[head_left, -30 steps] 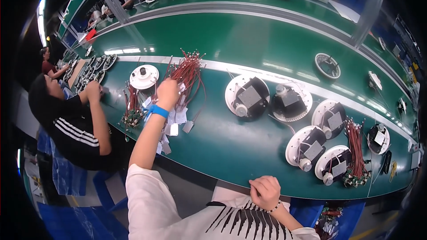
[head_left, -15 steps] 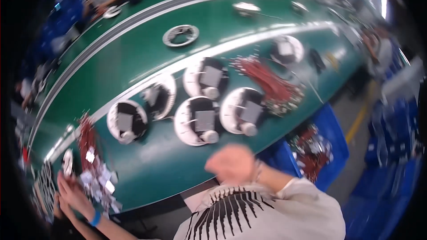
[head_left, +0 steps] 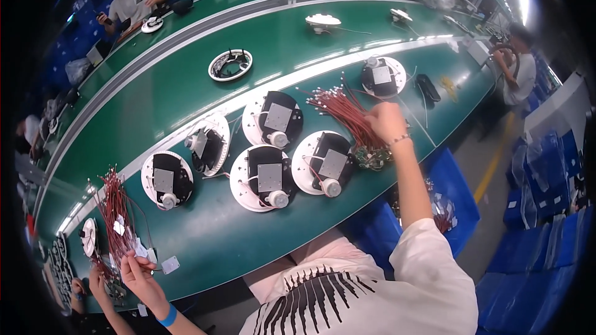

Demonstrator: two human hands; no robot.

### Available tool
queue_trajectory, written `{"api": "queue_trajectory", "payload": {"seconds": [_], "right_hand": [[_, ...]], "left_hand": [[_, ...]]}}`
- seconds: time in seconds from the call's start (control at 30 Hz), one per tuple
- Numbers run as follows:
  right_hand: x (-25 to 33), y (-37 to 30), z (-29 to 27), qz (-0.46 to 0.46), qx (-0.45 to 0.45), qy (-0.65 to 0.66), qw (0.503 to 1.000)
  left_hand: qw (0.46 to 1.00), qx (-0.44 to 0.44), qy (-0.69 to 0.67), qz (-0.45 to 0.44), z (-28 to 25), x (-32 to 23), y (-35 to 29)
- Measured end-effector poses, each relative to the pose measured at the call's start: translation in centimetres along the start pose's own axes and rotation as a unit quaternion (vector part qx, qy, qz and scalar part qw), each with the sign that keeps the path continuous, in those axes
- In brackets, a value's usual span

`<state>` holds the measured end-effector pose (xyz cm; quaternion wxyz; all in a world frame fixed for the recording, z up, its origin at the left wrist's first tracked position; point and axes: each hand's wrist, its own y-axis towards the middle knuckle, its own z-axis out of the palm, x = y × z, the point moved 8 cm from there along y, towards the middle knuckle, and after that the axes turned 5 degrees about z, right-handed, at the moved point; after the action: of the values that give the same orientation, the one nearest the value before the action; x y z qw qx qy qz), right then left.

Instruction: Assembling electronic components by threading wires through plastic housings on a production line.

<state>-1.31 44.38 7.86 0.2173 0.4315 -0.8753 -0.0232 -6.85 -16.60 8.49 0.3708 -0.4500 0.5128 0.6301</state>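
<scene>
My right hand [head_left: 386, 123] is closed over a bundle of thin red wire leads [head_left: 344, 110]. The leads have white tips, with small green boards [head_left: 372, 159] at their near end. At the far left, my left hand [head_left: 140, 273], with a blue wristband, pinches a lead at a second red wire bundle [head_left: 113, 201]. A flat grey plate [head_left: 170, 265] is just beside its fingertips. Between my hands stand several round white discs, such as one white disc assembly [head_left: 261, 178], each carrying a black bracket, a grey box and a small round motor-like part.
Another person's hand [head_left: 99, 284] works close beside my left hand. A white ring [head_left: 230, 65] lies on the green surface beyond the pale rail. Right of my legs, a blue bin [head_left: 462, 211] holds more wires. People sit at the far left and far right.
My right hand has moved from the table's front edge up and right onto the red leads. My left hand has shifted right, apart from the other person's hand.
</scene>
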Motion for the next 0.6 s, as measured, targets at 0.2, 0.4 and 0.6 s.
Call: {"api": "queue_trajectory", "payload": {"seconds": [0.2,0.4,0.6], "right_hand": [[-0.7,-2.5,-5.3,-0.074,-0.190,0.088,0.975],[-1.1,-2.6,-2.0,-0.105,-0.034,0.081,0.991],[-0.8,-0.7,0.4,-0.044,0.057,0.013,0.997]], "left_hand": [[1.000,0.015,-0.007,0.016,0.2,-0.9,-0.4],[0.999,0.031,-0.021,0.018,2.3,-0.1,-0.1],[0.999,0.033,-0.025,0.020,2.1,-0.1,-0.8]]}}
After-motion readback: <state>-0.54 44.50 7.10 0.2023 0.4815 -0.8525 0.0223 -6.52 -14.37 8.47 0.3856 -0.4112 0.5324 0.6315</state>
